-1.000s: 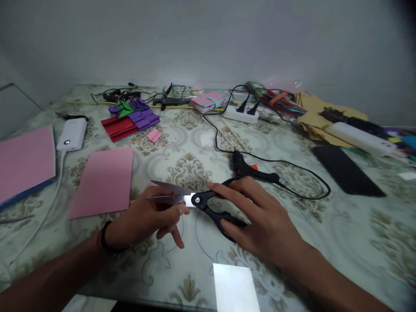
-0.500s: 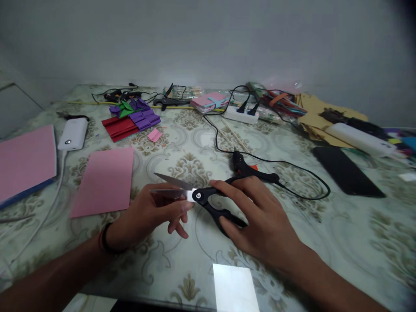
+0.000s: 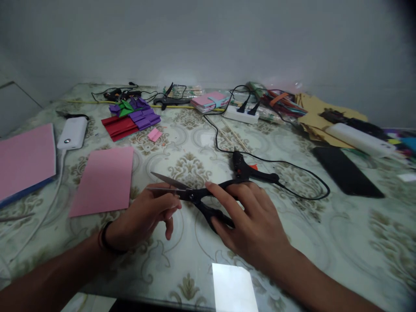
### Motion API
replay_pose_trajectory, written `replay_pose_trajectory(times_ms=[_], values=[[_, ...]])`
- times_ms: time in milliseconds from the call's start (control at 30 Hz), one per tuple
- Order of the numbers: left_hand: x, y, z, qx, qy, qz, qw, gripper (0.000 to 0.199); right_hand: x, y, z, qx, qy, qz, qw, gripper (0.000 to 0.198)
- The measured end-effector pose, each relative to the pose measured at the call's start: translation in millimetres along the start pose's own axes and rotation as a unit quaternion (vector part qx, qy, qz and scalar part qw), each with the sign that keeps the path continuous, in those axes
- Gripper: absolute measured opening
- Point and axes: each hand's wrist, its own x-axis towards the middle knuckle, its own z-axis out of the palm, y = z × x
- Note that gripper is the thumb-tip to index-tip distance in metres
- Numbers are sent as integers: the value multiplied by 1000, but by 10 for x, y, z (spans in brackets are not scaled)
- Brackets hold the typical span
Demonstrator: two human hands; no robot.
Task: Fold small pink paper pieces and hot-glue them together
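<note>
My right hand (image 3: 251, 212) grips the black handles of a pair of scissors (image 3: 208, 212), its fingers and thumb at the two loops. The blades stand apart and point left. My left hand (image 3: 147, 212) is at the blades, with thumb and forefinger closed around the lower one near the pivot and the other fingers curled below. Whether anything small is also between those fingers is hidden. A pink paper sheet (image 3: 104, 182) lies flat just left of my left hand. Behind the scissors rests a black glue gun (image 3: 253, 170).
A black phone (image 3: 347, 173) lies at right. The glue gun's cord loops toward a white power strip (image 3: 241, 114). At left are a white power bank (image 3: 74, 133) and a pink stack (image 3: 26, 162). Folded purple paper (image 3: 144, 118) and red paper (image 3: 119, 127) lie farther back.
The scissors and my right hand have moved slightly left. The pivot has tilted so that its bright face shows less, and my left hand has drawn back a little to the left.
</note>
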Motion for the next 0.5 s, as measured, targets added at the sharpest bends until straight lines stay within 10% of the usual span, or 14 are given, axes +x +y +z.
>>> replay_pose_trajectory(times_ms=[500], values=[[11, -27, 11, -12, -10, 5, 1000, 28, -2, -50, 4, 2, 14, -4, 1000, 39]])
